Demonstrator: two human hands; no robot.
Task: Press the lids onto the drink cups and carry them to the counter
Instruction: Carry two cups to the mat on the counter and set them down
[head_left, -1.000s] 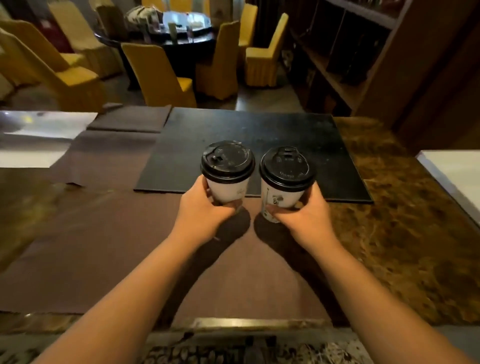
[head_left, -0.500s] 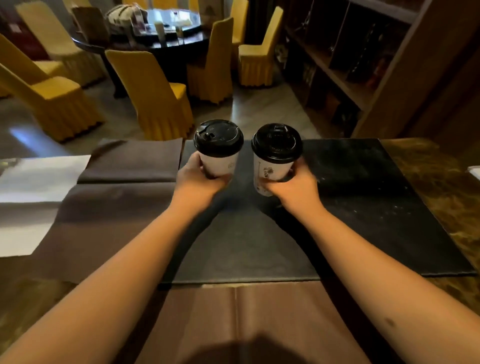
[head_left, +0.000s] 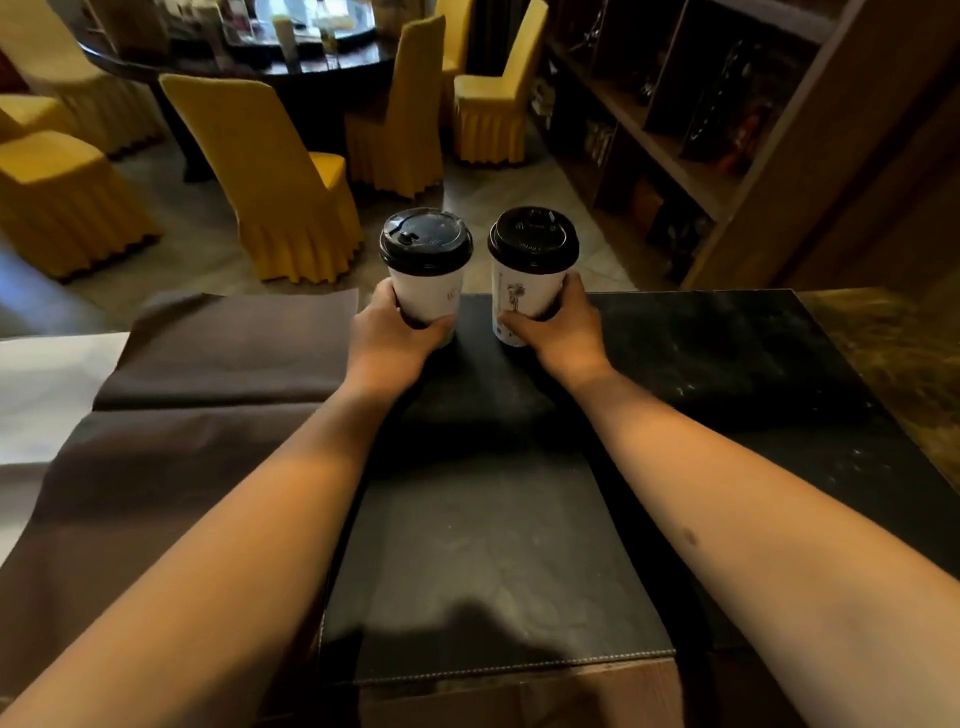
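Note:
Two white paper drink cups with black lids stand side by side at the far edge of a black mat (head_left: 498, 545). My left hand (head_left: 387, 338) wraps around the lower part of the left cup (head_left: 428, 291). My right hand (head_left: 558, 327) grips the lower part of the right cup (head_left: 524, 291), which has a small printed figure on its side. Both lids sit fully on the rims. Both cups are upright, and their bases are at or just above the mat; I cannot tell whether they touch it.
Brown cloth (head_left: 171, 415) covers the counter to the left of the mat, with a white sheet (head_left: 47, 395) beyond it. Marbled counter top (head_left: 893, 353) shows at the right. Yellow-covered chairs (head_left: 275, 176) and a dark round table (head_left: 291, 57) stand beyond the counter; wooden shelves (head_left: 675, 130) at right.
Both hands have carried the cups forward across the brown cloth and the black mat to its far edge. The view has tilted down and moved closer to the counter.

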